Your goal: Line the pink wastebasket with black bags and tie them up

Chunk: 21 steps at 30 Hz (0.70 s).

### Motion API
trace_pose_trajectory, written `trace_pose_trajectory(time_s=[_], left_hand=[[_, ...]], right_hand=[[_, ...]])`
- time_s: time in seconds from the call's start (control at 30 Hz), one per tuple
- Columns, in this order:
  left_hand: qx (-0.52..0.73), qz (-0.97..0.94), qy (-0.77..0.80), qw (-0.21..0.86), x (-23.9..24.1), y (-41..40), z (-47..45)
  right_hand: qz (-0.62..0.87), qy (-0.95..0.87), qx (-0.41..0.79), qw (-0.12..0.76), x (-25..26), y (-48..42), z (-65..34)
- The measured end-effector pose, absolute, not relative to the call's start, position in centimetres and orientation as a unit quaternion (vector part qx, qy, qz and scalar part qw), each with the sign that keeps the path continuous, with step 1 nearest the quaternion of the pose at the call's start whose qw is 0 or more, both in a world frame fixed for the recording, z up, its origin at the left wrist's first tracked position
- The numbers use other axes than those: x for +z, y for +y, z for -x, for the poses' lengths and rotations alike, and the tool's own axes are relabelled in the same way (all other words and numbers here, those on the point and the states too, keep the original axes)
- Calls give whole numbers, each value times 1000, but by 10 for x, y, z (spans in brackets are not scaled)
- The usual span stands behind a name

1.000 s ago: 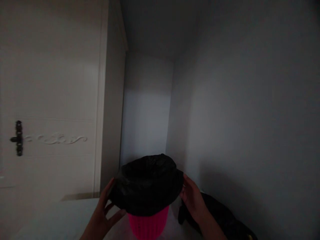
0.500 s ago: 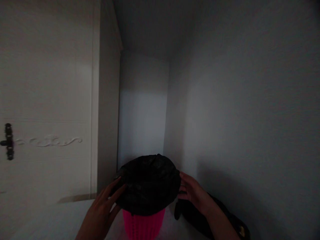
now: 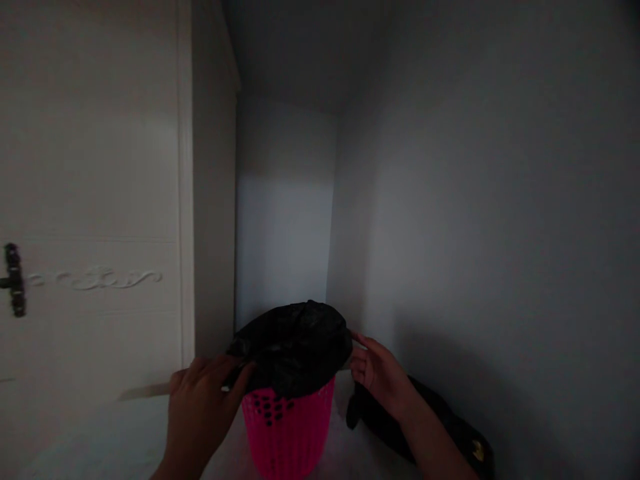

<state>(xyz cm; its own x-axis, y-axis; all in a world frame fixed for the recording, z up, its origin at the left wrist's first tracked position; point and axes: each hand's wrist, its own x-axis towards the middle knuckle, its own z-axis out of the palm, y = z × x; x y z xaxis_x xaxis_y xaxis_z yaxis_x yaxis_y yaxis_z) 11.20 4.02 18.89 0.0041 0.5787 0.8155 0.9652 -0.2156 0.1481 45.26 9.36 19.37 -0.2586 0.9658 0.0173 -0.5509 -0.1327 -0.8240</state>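
A pink basket [image 3: 290, 433] with holes near its top stands in front of me. A black plastic bag [image 3: 300, 347] lines it and is folded over its rim. On the left, my left hand [image 3: 205, 393] pinches the bag's edge between thumb and fingers. My right hand [image 3: 377, 373] is at the bag's right edge, its index finger and thumb against the plastic and the other fingers curled. The inside of the basket is dark and covered by the bag.
Behind my right forearm, a black item [image 3: 385, 427] with a small gold mark lies by the grey wall [image 3: 475, 233]. A white wardrobe [image 3: 100, 167] with a dark handle [image 3: 16, 280] stands at the left. The pale surface [image 3: 105, 440] runs under the basket.
The bag's folded edge has risen at the front left, baring more of the pink basket and its holes. My left hand has closed on the edge; my right hand has shifted slightly left.
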Motion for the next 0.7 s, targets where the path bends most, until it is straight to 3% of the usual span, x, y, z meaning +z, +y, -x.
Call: trace_pose_trajectory(time_s=[0.3, 0.7], left_hand=[[-376, 702, -564, 220, 199, 39, -120], [-276, 712, -612, 206, 214, 39, -150]], right_hand=[[336, -502, 597, 527, 198, 82, -445], [391, -733, 303, 467, 200, 60, -440]])
